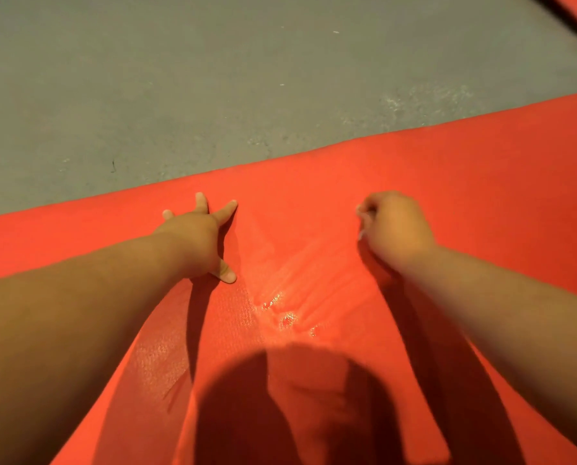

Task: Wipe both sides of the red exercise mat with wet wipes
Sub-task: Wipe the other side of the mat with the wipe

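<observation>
– Two risks, I'd say. Right hand (396,226) is balled round the wipe (363,217), so little cloth likely meets the mat (481,169); it may skip patches
– And the left hand (196,239)?
– Spread flat, fingers straight, pressing the mat onto the floor (179,78). If it lifts, the mat could bunch or slide. That puddle (285,318) between the arms may be left standing too
– What can't you make out?
– Most of the wipe, buried in the fist. Mat ends run out of frame, its underside is hidden, and shadow covers the near part
</observation>
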Tool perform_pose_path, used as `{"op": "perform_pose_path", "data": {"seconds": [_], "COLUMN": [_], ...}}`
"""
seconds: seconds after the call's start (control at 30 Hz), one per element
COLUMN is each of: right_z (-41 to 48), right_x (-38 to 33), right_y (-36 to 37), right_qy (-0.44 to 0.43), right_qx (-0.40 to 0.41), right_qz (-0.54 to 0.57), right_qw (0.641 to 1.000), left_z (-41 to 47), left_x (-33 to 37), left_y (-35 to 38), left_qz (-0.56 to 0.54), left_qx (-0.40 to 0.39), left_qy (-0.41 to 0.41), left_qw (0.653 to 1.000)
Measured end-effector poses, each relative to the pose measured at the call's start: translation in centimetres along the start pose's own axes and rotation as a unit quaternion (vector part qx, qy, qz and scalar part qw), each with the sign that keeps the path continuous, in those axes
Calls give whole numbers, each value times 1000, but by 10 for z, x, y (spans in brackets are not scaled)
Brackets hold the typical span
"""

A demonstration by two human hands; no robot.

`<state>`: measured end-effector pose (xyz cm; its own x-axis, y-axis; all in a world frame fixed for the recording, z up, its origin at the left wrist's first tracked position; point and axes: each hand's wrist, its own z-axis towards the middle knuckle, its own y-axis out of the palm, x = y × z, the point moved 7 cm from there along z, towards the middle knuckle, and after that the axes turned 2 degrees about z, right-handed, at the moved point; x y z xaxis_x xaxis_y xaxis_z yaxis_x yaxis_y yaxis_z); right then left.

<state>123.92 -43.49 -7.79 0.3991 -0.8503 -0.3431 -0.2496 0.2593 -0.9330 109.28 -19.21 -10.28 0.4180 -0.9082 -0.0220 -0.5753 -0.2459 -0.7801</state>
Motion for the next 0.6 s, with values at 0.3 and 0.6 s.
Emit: {"op": "perform_pose_path", "data": {"seconds": [0.3,0.6], "right_z": [-74,34], "right_x": [-136,-32], "right_y": [70,9], "right_qy": [-226,31], "right_qx": [-142,49], "right_qz": [30,-26], "right_qw": [963,998], "left_z": [-4,3], "left_x": [8,-7], "left_y": [-10,-8], "left_qz": [39,-7], "left_qx": [-30,4], "left_qy": [-1,-13], "left_qw": [999,1000]}}
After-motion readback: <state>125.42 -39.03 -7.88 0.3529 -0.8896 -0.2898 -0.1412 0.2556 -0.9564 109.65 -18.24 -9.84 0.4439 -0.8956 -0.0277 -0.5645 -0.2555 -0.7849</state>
